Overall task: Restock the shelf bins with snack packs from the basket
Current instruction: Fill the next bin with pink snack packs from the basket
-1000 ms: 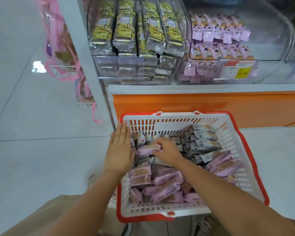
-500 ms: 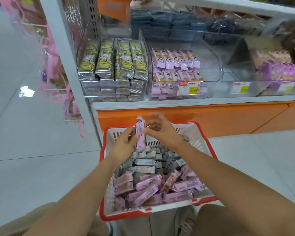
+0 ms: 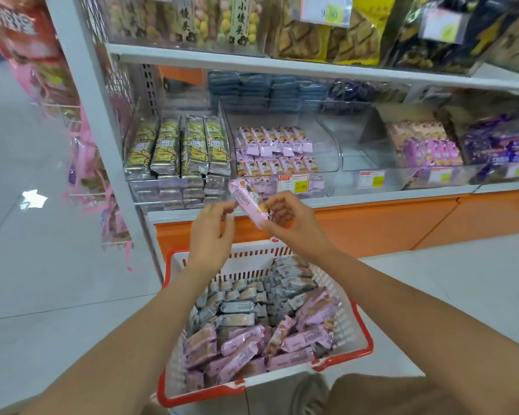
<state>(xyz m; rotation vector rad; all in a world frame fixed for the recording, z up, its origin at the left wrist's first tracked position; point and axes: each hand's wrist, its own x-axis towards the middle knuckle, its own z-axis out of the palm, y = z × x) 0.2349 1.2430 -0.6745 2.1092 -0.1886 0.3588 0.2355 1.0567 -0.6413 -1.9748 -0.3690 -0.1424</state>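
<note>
A pink snack pack [image 3: 248, 202] is held tilted in the air above the basket, in front of the lowest shelf. My right hand [image 3: 291, 224] pinches its lower end. My left hand [image 3: 212, 232] is just left of it, its fingertips touching the pack's side. Below, the white basket with a red rim [image 3: 361, 347] stands on the floor, holding several pink packs at the front and grey ones behind. A clear shelf bin [image 3: 327, 163] with rows of matching pink packs [image 3: 274, 143] sits straight behind the held pack.
Left of that bin, a bin of yellow-and-silver packs [image 3: 177, 148]. To the right, a nearly bare clear bin [image 3: 369, 157], then bins of purple packs [image 3: 429, 148]. The grey shelf upright [image 3: 102, 127] and hanging pink goods [image 3: 84, 163] stand left. An orange plinth [image 3: 372, 223] runs below.
My right hand took a pink pack out of the basket, and both hands raised it toward the shelf. My left hand left the basket rim. My view tilted up to show more shelves.
</note>
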